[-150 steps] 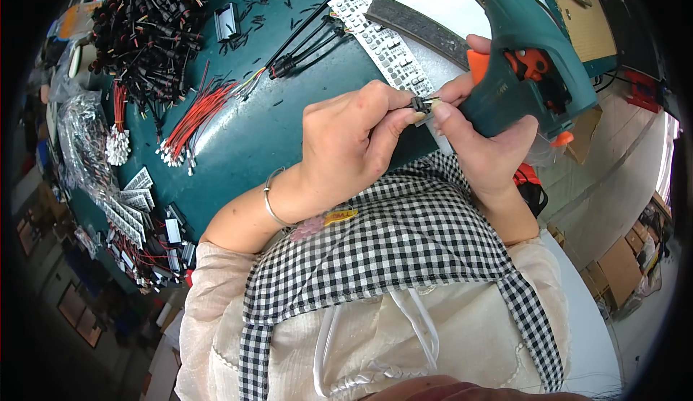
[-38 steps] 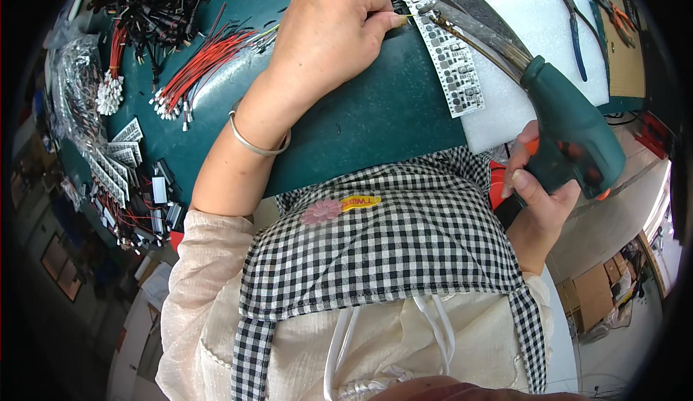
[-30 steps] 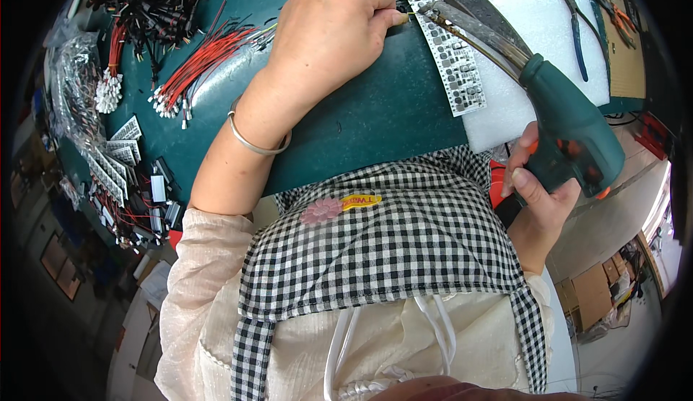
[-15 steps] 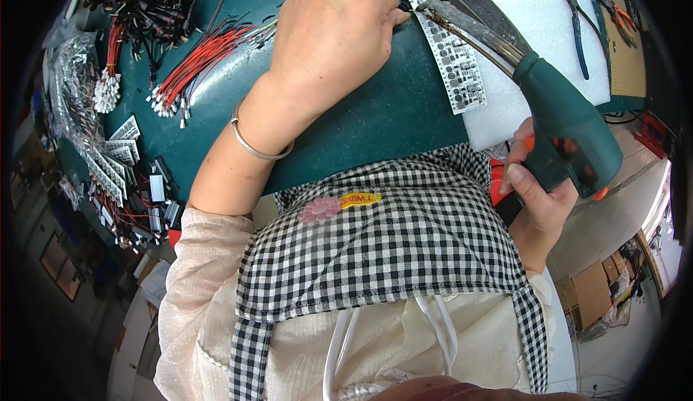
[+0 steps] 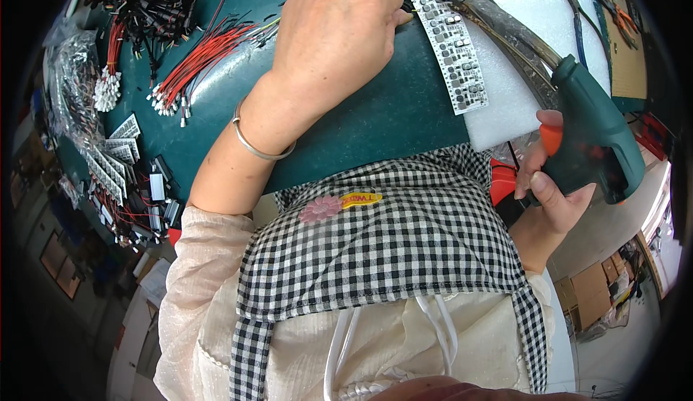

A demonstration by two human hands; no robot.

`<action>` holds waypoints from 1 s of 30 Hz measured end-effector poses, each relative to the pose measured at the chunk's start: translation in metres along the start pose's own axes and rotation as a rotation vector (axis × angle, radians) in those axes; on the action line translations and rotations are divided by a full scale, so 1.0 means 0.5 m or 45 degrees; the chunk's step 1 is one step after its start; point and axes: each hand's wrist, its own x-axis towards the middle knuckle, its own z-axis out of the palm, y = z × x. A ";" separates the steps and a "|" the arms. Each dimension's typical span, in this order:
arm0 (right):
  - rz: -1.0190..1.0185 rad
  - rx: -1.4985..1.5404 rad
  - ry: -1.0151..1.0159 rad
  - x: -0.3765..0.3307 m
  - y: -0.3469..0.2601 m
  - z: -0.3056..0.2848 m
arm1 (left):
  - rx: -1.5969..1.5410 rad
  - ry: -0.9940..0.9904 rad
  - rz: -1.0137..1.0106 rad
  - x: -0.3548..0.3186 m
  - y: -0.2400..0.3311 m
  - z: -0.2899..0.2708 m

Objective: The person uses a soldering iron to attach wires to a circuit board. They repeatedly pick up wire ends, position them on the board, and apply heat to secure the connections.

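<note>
My left hand (image 5: pixel 336 33) is closed in a pinch beside a white circuit board strip (image 5: pixel 456 62). Thin dark wire shows at its fingertips against the strip's left edge; most of that wire is hidden by the hand. My right hand (image 5: pixel 552 192) grips a green soldering gun (image 5: pixel 595 123) with an orange trigger, held at the right over the table's front edge. Its long metal nose slants up and left, the tip above the strip's right side. The strip lies partly on a white foam sheet (image 5: pixel 505 116).
Red wires with white connectors (image 5: pixel 198 72) and a heap of black cables (image 5: pixel 155 0) lie at the left. Small boards (image 5: pixel 119 159) and a clear plastic bag (image 5: pixel 72 83) sit farther left. Pliers (image 5: pixel 577 22) and orange-handled cutters (image 5: pixel 621 18) lie at the far right.
The soldering gun in my right hand has moved right, its tip drawing back from my left fingertips. My left hand has stayed nearly where it was.
</note>
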 end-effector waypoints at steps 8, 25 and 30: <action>-0.118 -0.057 -0.057 0.000 0.005 0.009 | 0.140 0.093 0.023 -0.012 -0.024 0.031; -0.089 -0.041 -0.070 -0.014 0.003 -0.016 | 0.028 0.185 -0.111 -0.027 -0.019 0.074; -0.099 -0.044 -0.080 -0.019 0.004 -0.019 | 0.006 0.251 -0.141 -0.034 -0.019 0.096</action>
